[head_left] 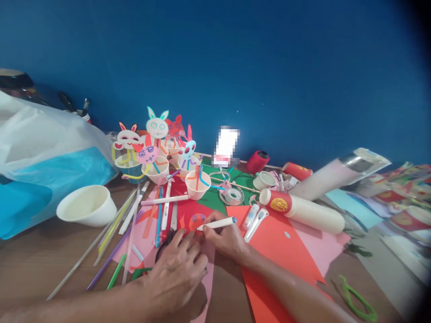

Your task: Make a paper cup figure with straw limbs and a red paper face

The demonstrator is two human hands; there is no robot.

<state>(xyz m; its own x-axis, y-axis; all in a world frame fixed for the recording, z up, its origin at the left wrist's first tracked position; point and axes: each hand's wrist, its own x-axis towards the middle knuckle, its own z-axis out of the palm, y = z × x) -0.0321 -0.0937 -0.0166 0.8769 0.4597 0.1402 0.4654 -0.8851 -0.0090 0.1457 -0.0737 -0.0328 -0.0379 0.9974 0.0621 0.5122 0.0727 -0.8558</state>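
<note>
My right hand (225, 237) is closed around a white marker (218, 223) with a blue end, its tip low at an orange paper face (196, 220) with blue drawn eyes. My left hand (180, 264) has its fingers bent, and its fingertips hold the lower edge of that face down; part of the face is hidden by the fingers. Beside the left fingers, dark scissors (164, 244) are partly covered. Just behind the face stands a paper cup (198, 185) with bent coloured straws in it.
Several paper cups with animal-face figures (157, 128) stand at the back. Left are a white bowl (86, 206), loose straws (111, 260) and a plastic bag (50, 152). A cutter (256, 225), tape rolls (233, 195), stacked cups (303, 211) and orange paper (279, 260) lie right.
</note>
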